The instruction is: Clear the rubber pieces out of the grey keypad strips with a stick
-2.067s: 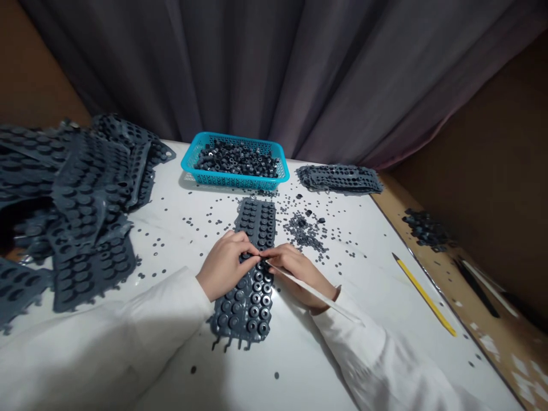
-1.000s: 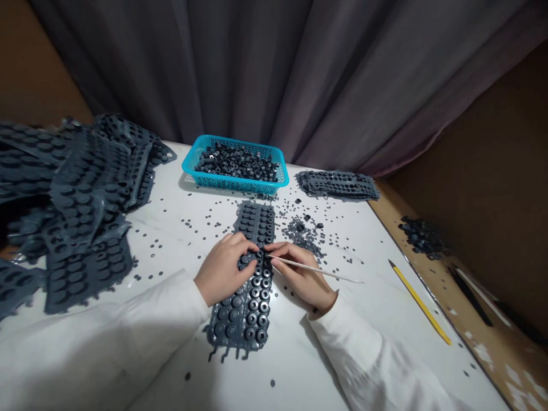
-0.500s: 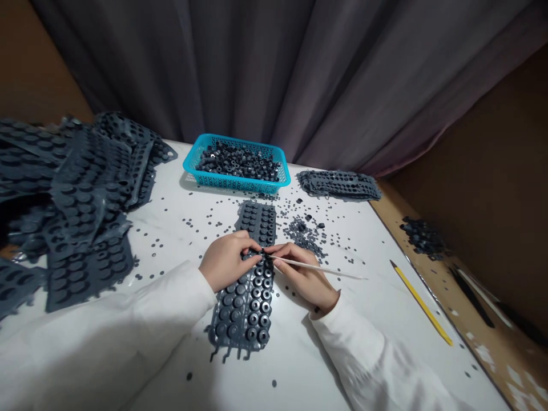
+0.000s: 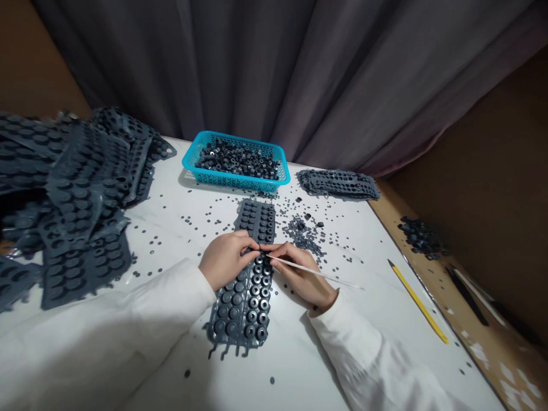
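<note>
A long dark grey rubber sheet (image 4: 237, 305) with rows of round raised knobs lies lengthwise before me. Over its middle, my left hand (image 4: 226, 258) has thumb and index finger pinched together at a knob; what sits between the fingertips is too small to make out. My right hand (image 4: 302, 274) meets it from the other side, fingers closed round a thin white stick (image 4: 327, 276) whose far end points to the right. The fingertips of both hands nearly touch. In the right-hand columns near me, the knobs show ring-shaped tops with holes.
Behind the sheet stands a blue basket (image 4: 235, 181) full of small black rubber pieces. Small grey discs (image 4: 302, 235) are scattered to the right. Stacked sheets (image 4: 338, 185) lie at the back right, a large sheet heap (image 4: 85, 188) at left, and a yellow pencil-like tool (image 4: 417, 299) at right.
The white stick's free end has dipped slightly, and the fingertips have shifted a little at the sheet. The whole view has moved slightly; both hands keep their closed grips.
</note>
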`<state>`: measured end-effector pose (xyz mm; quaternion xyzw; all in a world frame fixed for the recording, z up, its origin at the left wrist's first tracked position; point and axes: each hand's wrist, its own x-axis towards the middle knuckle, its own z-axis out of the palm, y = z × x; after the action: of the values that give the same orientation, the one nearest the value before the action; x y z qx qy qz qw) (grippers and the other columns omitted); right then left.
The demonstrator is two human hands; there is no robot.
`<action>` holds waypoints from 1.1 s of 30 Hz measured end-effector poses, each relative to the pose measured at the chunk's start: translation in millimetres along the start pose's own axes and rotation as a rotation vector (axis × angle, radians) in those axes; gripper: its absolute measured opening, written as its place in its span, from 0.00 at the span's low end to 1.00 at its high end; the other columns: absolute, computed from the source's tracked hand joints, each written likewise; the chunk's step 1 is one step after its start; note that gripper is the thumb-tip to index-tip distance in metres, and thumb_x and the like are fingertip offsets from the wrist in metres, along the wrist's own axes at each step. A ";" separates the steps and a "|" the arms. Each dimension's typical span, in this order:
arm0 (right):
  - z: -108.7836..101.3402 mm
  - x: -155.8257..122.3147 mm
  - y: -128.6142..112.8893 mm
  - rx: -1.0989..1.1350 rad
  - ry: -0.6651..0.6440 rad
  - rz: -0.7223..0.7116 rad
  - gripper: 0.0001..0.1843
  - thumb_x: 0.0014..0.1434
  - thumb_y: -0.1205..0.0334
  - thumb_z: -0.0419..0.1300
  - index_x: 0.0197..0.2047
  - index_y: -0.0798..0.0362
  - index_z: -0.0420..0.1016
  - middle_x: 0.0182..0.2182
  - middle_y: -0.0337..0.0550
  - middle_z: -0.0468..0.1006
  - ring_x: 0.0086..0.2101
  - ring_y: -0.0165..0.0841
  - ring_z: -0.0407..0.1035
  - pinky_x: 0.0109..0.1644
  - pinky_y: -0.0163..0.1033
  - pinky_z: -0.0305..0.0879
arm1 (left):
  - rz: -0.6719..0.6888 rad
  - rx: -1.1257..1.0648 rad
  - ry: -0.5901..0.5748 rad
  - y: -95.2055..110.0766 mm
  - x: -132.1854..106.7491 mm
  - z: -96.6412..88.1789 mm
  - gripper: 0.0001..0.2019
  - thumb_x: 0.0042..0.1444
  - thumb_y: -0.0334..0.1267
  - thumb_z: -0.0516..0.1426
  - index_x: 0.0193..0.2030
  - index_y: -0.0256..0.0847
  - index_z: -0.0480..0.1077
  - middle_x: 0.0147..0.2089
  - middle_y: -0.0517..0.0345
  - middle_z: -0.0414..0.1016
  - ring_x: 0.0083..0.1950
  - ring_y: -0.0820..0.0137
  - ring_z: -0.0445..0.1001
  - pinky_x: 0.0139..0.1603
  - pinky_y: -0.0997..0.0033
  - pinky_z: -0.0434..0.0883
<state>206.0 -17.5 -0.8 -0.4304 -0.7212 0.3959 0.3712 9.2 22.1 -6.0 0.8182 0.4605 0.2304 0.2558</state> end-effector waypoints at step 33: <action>-1.8 6.9 8.5 -0.406 0.017 -0.260 0.06 0.63 0.63 0.53 0.38 0.51 0.70 0.46 0.50 0.77 0.42 0.36 0.71 0.46 0.43 0.68 | 0.767 0.103 -0.400 40.7 -87.4 20.2 0.23 0.61 0.45 0.52 0.61 0.41 0.59 0.66 0.60 0.56 0.68 0.67 0.49 0.69 0.61 0.34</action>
<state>207.9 -8.1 -6.3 -0.4029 -0.8323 0.1882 0.3310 6.4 -76.4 -8.1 0.9703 0.0753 0.1223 0.1946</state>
